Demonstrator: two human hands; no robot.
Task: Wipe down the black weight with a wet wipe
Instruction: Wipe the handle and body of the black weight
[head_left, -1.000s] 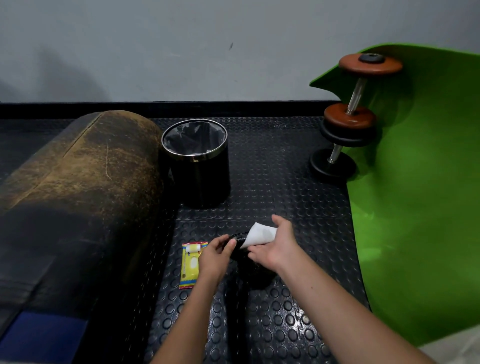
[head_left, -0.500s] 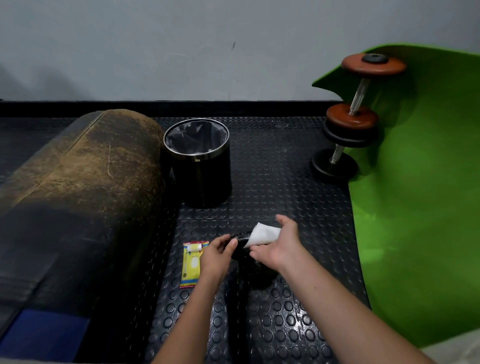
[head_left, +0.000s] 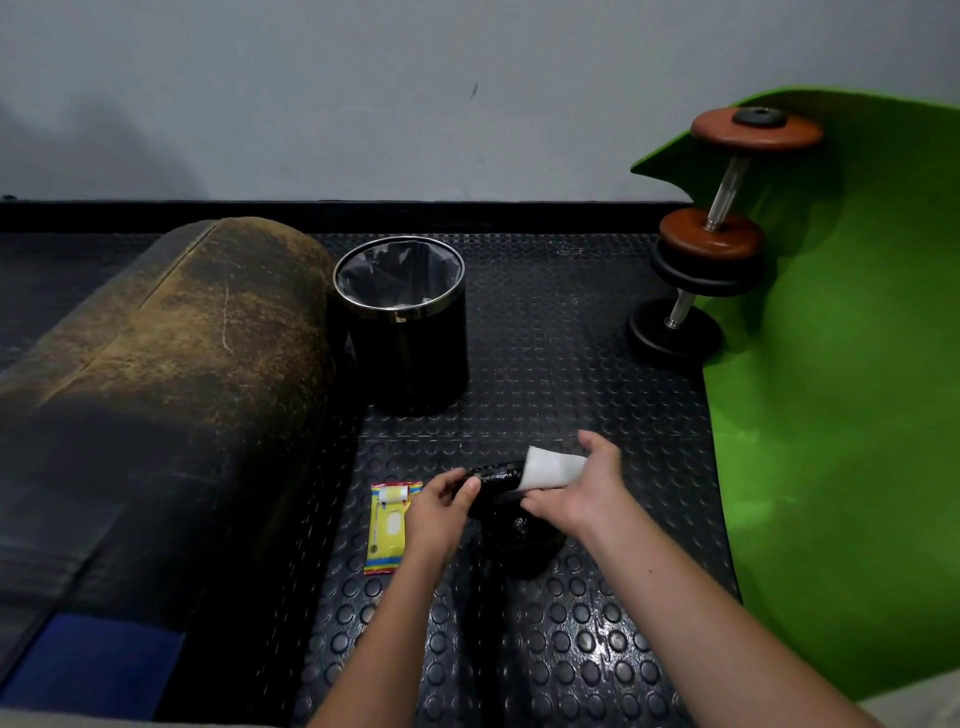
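The black weight (head_left: 493, 486) is a round plate tilted up off the studded rubber floor, near the middle of the view. My left hand (head_left: 439, 506) grips its left rim, thumb on the upper edge. My right hand (head_left: 582, 491) holds a white wet wipe (head_left: 549, 470) folded over the plate's right upper rim, thumb above and fingers beneath. The plate's lower part is dark and hard to make out against the floor.
A yellow wet wipe packet (head_left: 388, 525) lies just left of my left hand. A black bin (head_left: 402, 322) with a liner stands behind. A worn brown bolster (head_left: 156, 374) fills the left. A dumbbell (head_left: 711, 244) leans on a green mat (head_left: 841, 415) at the right.
My right hand with the wipe has slid a little to the right along the plate's upper rim. The left hand has stayed gripping the left rim.
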